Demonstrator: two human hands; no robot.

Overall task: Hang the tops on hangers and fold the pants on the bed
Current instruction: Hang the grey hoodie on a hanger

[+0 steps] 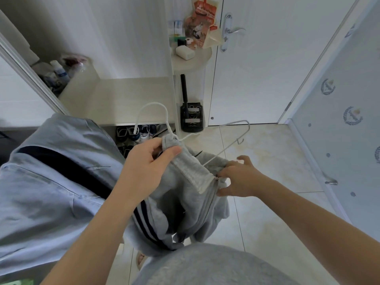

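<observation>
At the centre of the frame one grey jacket is held up between two hands, above a tiled floor. Its ribbed collar is gripped by the left hand, with the thumb pressed over the top of the cloth and the fingers curled behind it. The collar's other end, just beside the zip, is pinched by the right hand at lower centre-right, while its remaining fingers are spread loosely above the cloth.

One white wire hanger is seen. Its hook rises just above the left hand, and one shoulder is already tucked inside the jacket. The other shoulder sticks out bare toward the right of the frame, above the right hand and not touched by it. The rest of the jacket hangs down below both hands, with dark stripes shown on one sleeve.

One light blue top fills the left of the frame, just beside the left forearm. Several shoes are stored under a shelf at centre; their number cannot be counted.
</observation>
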